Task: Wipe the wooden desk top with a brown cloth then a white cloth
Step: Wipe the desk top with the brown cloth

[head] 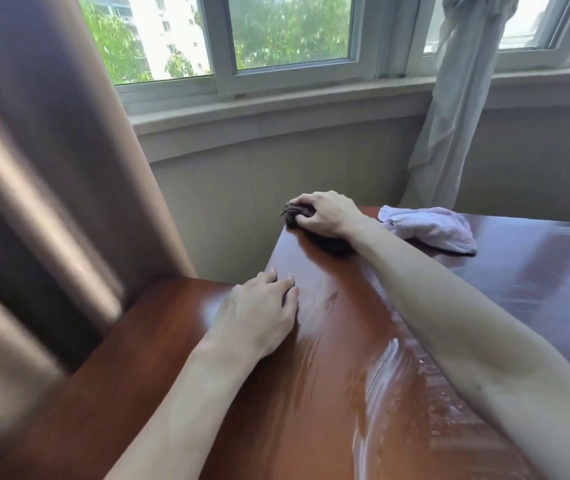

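The glossy reddish wooden desk top [346, 341] runs from the bottom of the view to a far corner near the wall. My right hand [325, 213] grips a bunched dark brown cloth [328, 244] and presses it on that far left corner. Part of the cloth sticks out past the fingers at the edge. My left hand [263, 313] lies flat on the desk's left edge, fingers straight, holding nothing. A crumpled white cloth [432, 226] lies on the desk just right of my right hand. Wet streaks shine on the wood near the front.
A brown curtain [51, 168] hangs at the left beside the desk. A lower wooden surface [138, 341] sits left of the desk edge. The wall and window sill [276, 112] stand behind the desk. A pale tied curtain [456, 116] hangs at the back right.
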`<state>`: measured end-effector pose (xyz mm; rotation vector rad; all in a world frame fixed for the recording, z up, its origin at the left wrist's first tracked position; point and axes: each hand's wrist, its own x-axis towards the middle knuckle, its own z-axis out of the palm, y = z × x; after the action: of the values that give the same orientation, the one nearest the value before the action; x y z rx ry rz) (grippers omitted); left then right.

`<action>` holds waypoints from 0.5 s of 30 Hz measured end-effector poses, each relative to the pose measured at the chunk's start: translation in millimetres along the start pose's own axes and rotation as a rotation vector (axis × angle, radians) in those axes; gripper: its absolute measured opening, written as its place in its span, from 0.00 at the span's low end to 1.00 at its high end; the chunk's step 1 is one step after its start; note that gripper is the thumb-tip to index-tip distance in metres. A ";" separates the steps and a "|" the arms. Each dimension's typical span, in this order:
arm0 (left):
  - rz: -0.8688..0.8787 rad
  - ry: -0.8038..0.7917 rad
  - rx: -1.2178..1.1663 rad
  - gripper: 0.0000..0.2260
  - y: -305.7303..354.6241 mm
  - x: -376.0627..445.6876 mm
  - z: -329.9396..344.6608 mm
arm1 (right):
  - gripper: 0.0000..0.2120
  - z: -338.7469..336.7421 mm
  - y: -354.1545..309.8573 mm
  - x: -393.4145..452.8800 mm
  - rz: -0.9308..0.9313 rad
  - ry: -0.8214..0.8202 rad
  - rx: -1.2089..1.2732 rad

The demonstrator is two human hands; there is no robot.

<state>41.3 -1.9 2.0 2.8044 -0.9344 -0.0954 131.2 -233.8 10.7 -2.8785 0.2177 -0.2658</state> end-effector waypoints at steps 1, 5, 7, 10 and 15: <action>-0.002 -0.017 0.008 0.19 -0.8 1.2 -0.3 | 0.21 1.2 -3.7 -7.7 0.008 -0.004 0.002; -0.021 -0.011 0.046 0.19 -3.5 4.8 -0.8 | 0.25 -3.4 -14.8 -55.8 -0.066 -0.088 0.035; -0.017 0.015 0.049 0.19 -1.4 3.1 0.6 | 0.27 -4.0 -16.7 -82.5 -0.159 -0.109 0.047; -0.001 0.049 0.013 0.18 -2.3 0.0 7.2 | 0.23 1.3 -10.5 -103.4 -0.230 -0.019 0.082; -0.006 0.120 -0.089 0.17 -9.0 4.9 18.9 | 0.22 10.8 12.9 -50.0 -0.122 0.020 0.127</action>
<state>48.2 -0.7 -18.4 2.6976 -0.8719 0.0293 83.2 -235.2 -10.9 -2.7676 0.0273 -0.3186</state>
